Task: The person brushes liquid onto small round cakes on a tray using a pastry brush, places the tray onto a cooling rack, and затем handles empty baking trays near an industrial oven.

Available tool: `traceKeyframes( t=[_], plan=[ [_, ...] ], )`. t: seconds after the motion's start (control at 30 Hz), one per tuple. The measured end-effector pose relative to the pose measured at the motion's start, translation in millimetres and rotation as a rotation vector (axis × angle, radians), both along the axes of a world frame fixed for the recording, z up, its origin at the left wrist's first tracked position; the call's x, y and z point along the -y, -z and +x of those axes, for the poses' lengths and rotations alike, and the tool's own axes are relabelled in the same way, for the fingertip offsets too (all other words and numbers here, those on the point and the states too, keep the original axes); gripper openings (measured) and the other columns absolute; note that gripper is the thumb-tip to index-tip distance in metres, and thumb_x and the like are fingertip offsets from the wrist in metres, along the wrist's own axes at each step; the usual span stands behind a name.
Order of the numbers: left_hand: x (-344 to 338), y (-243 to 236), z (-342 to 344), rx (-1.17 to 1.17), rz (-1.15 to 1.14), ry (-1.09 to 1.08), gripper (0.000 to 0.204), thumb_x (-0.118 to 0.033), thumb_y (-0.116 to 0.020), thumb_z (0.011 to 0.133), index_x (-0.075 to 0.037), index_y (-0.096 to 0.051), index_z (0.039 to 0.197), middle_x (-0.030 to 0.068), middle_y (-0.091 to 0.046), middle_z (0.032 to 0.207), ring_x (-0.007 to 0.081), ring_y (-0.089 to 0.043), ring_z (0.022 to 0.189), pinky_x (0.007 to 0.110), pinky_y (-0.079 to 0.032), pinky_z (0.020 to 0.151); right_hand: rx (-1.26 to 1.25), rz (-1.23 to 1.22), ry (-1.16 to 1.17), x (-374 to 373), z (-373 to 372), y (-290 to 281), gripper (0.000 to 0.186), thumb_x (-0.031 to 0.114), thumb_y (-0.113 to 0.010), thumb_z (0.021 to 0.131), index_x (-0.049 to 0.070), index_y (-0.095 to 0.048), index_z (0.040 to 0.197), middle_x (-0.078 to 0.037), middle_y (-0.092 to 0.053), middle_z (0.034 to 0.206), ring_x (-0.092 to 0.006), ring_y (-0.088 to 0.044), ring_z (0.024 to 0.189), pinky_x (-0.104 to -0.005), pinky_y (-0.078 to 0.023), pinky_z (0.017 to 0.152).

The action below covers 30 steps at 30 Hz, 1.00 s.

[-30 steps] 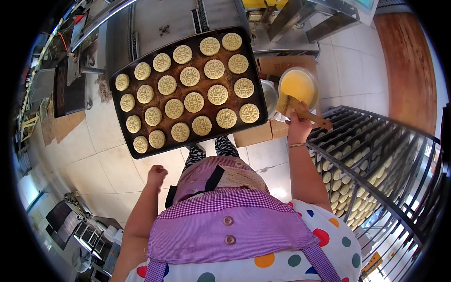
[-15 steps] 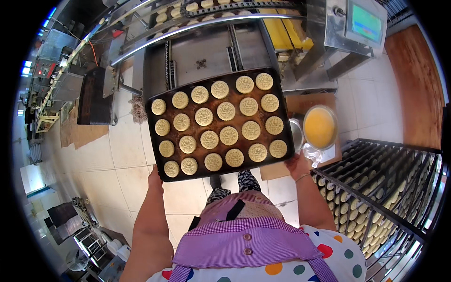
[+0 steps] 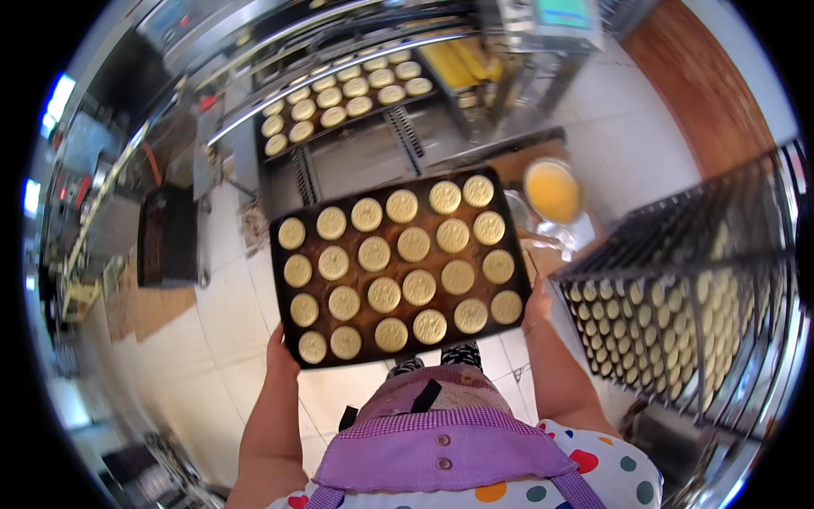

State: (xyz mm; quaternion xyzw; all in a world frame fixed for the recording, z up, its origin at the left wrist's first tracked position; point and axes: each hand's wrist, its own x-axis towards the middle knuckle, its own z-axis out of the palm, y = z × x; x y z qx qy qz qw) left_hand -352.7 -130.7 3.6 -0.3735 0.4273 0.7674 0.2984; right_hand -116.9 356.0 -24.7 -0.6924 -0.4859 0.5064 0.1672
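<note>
A dark rectangular baking tray [image 3: 354, 279] with a low rim and brown-stained bottom spans the middle of the view, its right end slanting toward the top, bearing twenty-four pale yellow, round, embossed mooncakes [image 3: 413, 244] that lie flat in four rows of six.

The person wears a purple apron [image 3: 381, 454] with two round brown buttons [image 3: 443, 440], one nearer and one farther. Little purple and white checks [image 3: 441, 419] run along the bib's far edge, and the straps [image 3: 575, 489] are checked too. The shirt [image 3: 604, 468] is white with red, orange and green spots. The pants [image 3: 462, 353] are black and white. A thin bracelet [image 3: 534, 325] goes around the right wrist.
</note>
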Motion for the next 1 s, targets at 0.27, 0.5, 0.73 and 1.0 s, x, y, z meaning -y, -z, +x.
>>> traceKeyframes(
  t=[0.27, 0.5, 0.73, 1.0],
  plan=[
    [-46.0, -72.9, 46.0, -0.093, 0.090, 0.476, 0.042, -0.021, -0.044, 0.087, -0.006, -0.046, 0.127, 0.0120, -0.053, 0.125, 0.0297, -0.052, 0.114, 0.043, -0.040, 0.099, -0.023, -0.013, 0.440, 87.6, 212.7, -37.3, 0.077, 0.058, -0.047, 0.085, -0.016, -0.057, 0.102, -0.022, -0.061, 0.096, -0.0267, -0.056, 0.088, -0.0371, -0.044, 0.082],
    [-216.6, -115.5, 182.4, -0.317, 0.155, 0.867, 0.050, -0.011, -0.047, 0.077, -0.004, -0.045, 0.127, 0.0084, -0.053, 0.124, 0.0243, -0.051, 0.114, 0.037, -0.038, 0.099, -0.038, 0.138, 0.880, 93.7, 458.1, -76.8, 0.078, 0.061, -0.048, 0.084, -0.014, -0.057, 0.105, -0.019, -0.060, 0.097, -0.0252, -0.055, 0.088, -0.0382, -0.045, 0.081],
    [-398.0, -153.8, 331.8, -0.258, 0.229, 1.109, 0.055, -0.007, -0.049, 0.076, -0.002, -0.042, 0.130, 0.0074, -0.051, 0.126, 0.0226, -0.046, 0.118, 0.036, -0.033, 0.103, -0.058, 0.209, 1.151, 63.2, 625.0, -169.8, 0.083, 0.061, -0.053, 0.081, -0.013, -0.049, 0.120, -0.019, -0.054, 0.115, -0.0261, -0.053, 0.103, -0.0394, -0.043, 0.089],
    [-528.2, -170.0, 387.2, -0.178, 0.081, 1.292, 0.047, -0.007, -0.054, 0.075, -0.004, -0.050, 0.121, 0.0058, -0.056, 0.116, 0.0207, -0.052, 0.109, 0.035, -0.040, 0.098, -0.135, 0.081, 1.137, 11.5, 690.8, -163.7, 0.097, 0.066, -0.054, 0.077, -0.007, -0.030, 0.137, -0.018, -0.029, 0.145, -0.0267, -0.029, 0.133, -0.0406, -0.022, 0.108]
  ],
)
